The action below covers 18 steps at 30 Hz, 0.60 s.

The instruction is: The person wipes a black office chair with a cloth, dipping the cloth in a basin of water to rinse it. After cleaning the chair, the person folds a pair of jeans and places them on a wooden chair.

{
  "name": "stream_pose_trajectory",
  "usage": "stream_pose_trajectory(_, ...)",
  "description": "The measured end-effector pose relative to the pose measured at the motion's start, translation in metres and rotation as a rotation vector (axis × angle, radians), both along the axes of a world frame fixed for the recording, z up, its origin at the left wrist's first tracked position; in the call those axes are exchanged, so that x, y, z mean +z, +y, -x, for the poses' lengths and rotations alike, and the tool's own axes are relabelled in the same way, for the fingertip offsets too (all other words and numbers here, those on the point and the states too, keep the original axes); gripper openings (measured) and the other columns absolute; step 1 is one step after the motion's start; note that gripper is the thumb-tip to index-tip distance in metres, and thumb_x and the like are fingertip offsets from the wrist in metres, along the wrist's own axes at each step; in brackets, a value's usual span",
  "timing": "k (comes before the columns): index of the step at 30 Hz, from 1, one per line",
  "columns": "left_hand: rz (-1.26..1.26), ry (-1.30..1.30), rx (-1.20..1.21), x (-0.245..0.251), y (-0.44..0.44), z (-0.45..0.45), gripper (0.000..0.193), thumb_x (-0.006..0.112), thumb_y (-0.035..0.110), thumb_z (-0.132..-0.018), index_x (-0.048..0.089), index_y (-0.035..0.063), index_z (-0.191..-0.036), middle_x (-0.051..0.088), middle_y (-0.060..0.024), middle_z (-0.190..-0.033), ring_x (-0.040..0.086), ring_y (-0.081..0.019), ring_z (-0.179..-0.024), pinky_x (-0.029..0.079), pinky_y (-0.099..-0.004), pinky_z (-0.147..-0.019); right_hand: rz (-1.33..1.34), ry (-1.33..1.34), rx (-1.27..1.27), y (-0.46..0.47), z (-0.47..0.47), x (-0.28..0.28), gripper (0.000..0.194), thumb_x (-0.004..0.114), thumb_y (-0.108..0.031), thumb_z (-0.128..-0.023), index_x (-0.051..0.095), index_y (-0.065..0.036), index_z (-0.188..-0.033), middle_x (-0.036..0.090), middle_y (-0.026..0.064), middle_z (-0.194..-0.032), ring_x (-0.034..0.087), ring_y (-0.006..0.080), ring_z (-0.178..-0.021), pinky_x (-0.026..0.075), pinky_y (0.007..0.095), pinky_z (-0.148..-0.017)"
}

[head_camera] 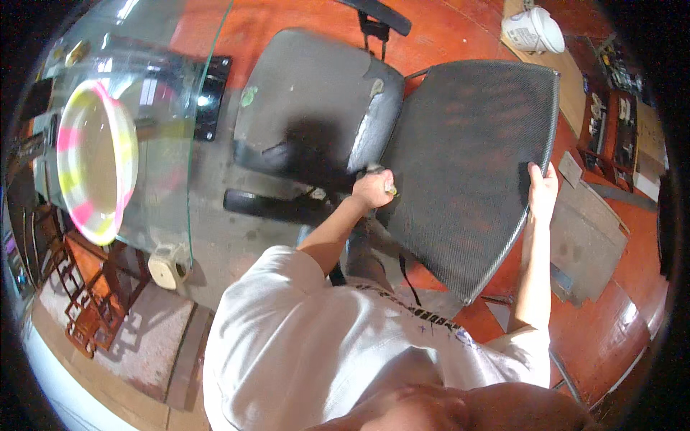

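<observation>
An office chair takes up the middle, with a worn dark padded seat (302, 97) and a black mesh backrest (463, 156). The seat's covering is torn along the side nearest the backrest. My right hand (542, 188) grips the far right edge of the mesh backrest, thumb on its front face. Where seat and backrest meet, my left hand (373, 188) is closed around a small object (393, 190) with a yellowish part. Most of that object is hidden in my fist, so its kind is unclear. A black armrest (269, 207) lies just left of this hand.
A glass tabletop (161, 204) at left bears a pink, yellow and white plastic basin (97, 161). Below it are a cream plastic stool (167, 266) and a carved wooden piece (99, 301). At right are flattened cardboard (585, 242), a white bucket (531, 31) and a wooden rack (609, 134).
</observation>
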<state>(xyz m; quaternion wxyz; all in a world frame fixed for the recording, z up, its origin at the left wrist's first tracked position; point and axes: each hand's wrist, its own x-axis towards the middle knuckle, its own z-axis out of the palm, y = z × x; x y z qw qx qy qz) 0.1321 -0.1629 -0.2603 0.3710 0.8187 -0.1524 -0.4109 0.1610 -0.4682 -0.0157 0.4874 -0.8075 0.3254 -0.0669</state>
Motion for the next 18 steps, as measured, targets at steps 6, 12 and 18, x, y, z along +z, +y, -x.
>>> stream_pose_trajectory(6, -0.089, -0.518, 0.048, 0.121, 0.088, 0.036, 0.021, 0.063, 0.021, -0.078, 0.058, 0.0142, -0.097, 0.056, -0.0093, -0.097, 0.058, -0.0290, -0.090, 0.051, -0.0397, -0.072, -0.034, -0.007, 0.034, -0.005, -0.005, -0.004, 0.023, 0.054, -0.011, -0.084, 0.059, 0.004, -0.101, 0.062, 0.0054, -0.089, 0.054, 0.0118, -0.073, 0.044, 0.0258, -0.069)
stream_pose_trajectory(12, -0.376, -0.533, 0.156, 0.109, 0.201, 0.059, 0.025, 0.061, 0.023, -0.082, 0.061, 0.0232, -0.107, 0.053, -0.0101, -0.117, 0.058, -0.0298, -0.098, 0.053, -0.0379, -0.070, 0.077, 0.017, 0.117, -0.012, -0.015, -0.011, 0.027, 0.055, -0.014, -0.082, 0.060, 0.005, -0.101, 0.063, 0.0052, -0.083, 0.055, 0.0122, -0.069, 0.044, 0.0258, -0.066)
stream_pose_trajectory(18, -0.572, -0.875, 0.584, 0.090, 0.264, 0.006, 0.029, 0.059, 0.026, -0.084, 0.060, 0.0198, -0.112, 0.054, -0.0114, -0.115, 0.056, -0.0328, -0.099, 0.048, -0.0421, -0.080, 0.085, 0.044, 0.131, -0.011, -0.018, -0.011, 0.029, 0.054, -0.012, -0.081, 0.059, 0.006, -0.103, 0.064, 0.0100, -0.092, 0.059, 0.0172, -0.079, 0.045, 0.0281, -0.075)
